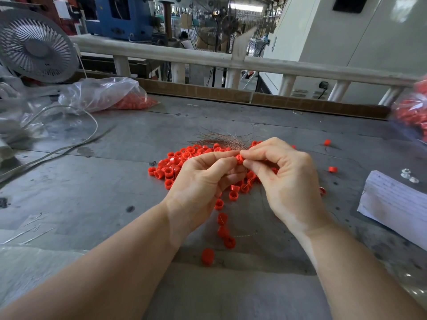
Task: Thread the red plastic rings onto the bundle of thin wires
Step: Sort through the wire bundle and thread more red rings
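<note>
left hand (pixel 203 179) and right hand (pixel 284 172) both pinch one red ring (pixel 239 158) at the wire bundle (pixel 221 139), 12 o'clock over the ring pile (pixel 175 167) on tabletop (pixel 92 192). risk: splayed strands may miss the bore, fraying.

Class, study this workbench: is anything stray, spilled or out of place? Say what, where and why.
A few red rings lie apart from the main pile: two strays to its right, and one nearest the camera, below the threaded string. They look scattered. The wire bundle fans out loosely at its far end.
</note>
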`<state>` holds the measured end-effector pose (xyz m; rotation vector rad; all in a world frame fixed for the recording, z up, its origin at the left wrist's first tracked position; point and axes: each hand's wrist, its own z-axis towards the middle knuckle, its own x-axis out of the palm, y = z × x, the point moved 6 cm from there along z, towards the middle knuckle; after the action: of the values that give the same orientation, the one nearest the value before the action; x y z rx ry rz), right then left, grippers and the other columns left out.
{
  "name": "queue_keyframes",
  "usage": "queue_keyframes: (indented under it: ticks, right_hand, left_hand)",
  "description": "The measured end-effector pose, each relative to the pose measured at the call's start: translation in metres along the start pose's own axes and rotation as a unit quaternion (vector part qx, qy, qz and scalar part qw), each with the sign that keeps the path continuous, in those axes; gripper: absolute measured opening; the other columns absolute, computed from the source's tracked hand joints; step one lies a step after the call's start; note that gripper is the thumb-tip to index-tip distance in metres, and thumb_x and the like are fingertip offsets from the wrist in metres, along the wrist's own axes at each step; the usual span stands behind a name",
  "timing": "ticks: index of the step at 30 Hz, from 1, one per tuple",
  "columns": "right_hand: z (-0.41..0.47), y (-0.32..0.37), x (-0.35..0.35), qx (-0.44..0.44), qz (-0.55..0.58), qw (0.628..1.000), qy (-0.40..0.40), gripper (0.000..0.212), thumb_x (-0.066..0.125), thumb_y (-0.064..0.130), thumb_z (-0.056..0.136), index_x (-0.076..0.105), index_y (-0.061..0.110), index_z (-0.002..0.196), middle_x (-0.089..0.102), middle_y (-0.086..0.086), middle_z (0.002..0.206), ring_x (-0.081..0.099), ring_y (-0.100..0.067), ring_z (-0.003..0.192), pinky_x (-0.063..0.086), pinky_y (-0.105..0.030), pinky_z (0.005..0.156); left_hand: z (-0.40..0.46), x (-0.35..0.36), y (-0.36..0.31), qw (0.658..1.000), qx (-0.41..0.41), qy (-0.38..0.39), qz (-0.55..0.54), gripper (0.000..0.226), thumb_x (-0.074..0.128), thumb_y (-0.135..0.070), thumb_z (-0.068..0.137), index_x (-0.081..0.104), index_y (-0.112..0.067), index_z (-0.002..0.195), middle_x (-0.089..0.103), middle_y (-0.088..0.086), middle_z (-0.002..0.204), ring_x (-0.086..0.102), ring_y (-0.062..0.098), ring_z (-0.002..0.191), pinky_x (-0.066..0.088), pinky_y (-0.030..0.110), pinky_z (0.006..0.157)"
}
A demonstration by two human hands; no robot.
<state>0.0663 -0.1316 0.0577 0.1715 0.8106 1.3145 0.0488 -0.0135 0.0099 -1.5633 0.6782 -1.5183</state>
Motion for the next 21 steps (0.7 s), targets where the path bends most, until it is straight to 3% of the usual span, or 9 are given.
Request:
queue_keyframes:
  ticks: [14,21]
  right_hand:
    - [-0.0041,0.0060,0.0011,-0.031,-0.036,0.998,-0.052,0.012,0.064,-0.001,0.080,0.072,0.000,0.088,0.061,0.000,0.082,0.057,-0.008,0.080,0.046,-0.012,0.074]
    - [-0.0028,0.0063,0.0042,-0.028,-0.050,0.998,-0.031,0.010,0.062,-0.002,0.081,0.071,-0.002,0.086,0.063,-0.010,0.079,0.061,-0.021,0.076,0.049,-0.029,0.072]
  left_hand:
    - [0.0009,0.0010,0.0005,1.000,0.014,-0.002,-0.015,0.017,0.050,0.004,0.088,0.066,-0.002,0.085,0.065,0.001,0.057,0.066,0.007,0.061,0.054,0.016,0.062]
    - [0.0005,0.0003,-0.0007,1.000,0.021,-0.008,0.002,0.017,0.050,0.006,0.088,0.064,0.000,0.082,0.065,0.001,0.056,0.066,0.008,0.059,0.055,0.017,0.062]
